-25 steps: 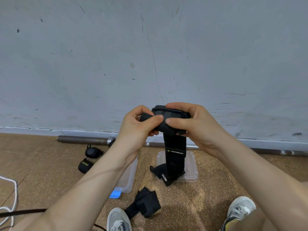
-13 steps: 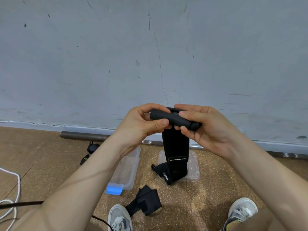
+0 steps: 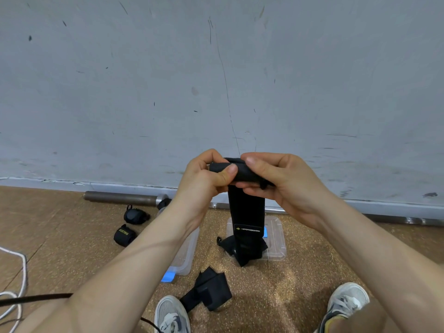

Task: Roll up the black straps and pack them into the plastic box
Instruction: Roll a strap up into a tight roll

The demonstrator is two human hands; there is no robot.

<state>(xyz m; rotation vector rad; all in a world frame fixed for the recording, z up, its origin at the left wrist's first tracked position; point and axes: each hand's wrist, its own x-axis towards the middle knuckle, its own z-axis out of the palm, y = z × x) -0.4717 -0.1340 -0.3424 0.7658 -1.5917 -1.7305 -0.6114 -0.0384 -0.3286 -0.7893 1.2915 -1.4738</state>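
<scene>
I hold a black strap (image 3: 246, 212) up in front of the grey wall, its top wound into a small roll. My left hand (image 3: 204, 181) pinches the roll's left end, thumb on top. My right hand (image 3: 276, 181) grips its right end. The loose tail, with a small label, hangs straight down. A clear plastic box (image 3: 185, 255) with a blue latch sits on the floor, partly hidden under my left forearm. Its clear lid (image 3: 276, 239) lies behind the hanging tail. A loose black strap (image 3: 209, 289) lies crumpled near my left shoe.
Two rolled black straps (image 3: 125, 234) lie on the cork floor at the left, near a metal bar (image 3: 120, 196) along the wall's foot. White and dark cords (image 3: 14, 284) run at the far left. My shoes (image 3: 171, 313) are at the bottom edge.
The roll has turned and tightened in my fingers, my left thumb now on top of it. The hanging tail is a little shorter.
</scene>
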